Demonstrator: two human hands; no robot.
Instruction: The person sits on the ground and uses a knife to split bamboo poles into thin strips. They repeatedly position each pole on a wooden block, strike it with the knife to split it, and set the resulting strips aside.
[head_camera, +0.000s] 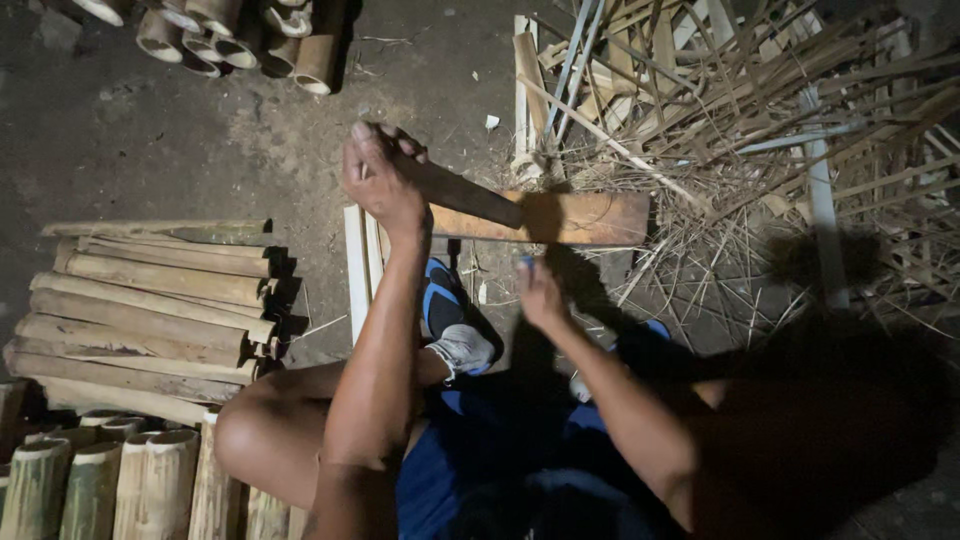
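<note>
L hand (378, 180) was fisted on handle of cleaver-type blade (540, 217) held flat above ground, R hand (540, 295) w/ fingers closed on small blue-tipped item, just below blade; risk: grip slip could drive edge into R hand

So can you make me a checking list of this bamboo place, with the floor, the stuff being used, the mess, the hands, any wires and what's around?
Surface: bare dark dirt floor, dusty, with small chips.
Job's things: a flat wooden board with a dark blade-like tool lying across it.
Clutter: tangled heap of thin bamboo strips at upper right.
Grippers: left hand closed around the tool's handle; right hand blurred, below the board, grip unclear.
Cables: nothing seen.
Surroundings: stacked split bamboo pieces on the left, cut bamboo tubes at top, upright bamboo sections at bottom left, a blue and grey shoe under the arms.
</note>
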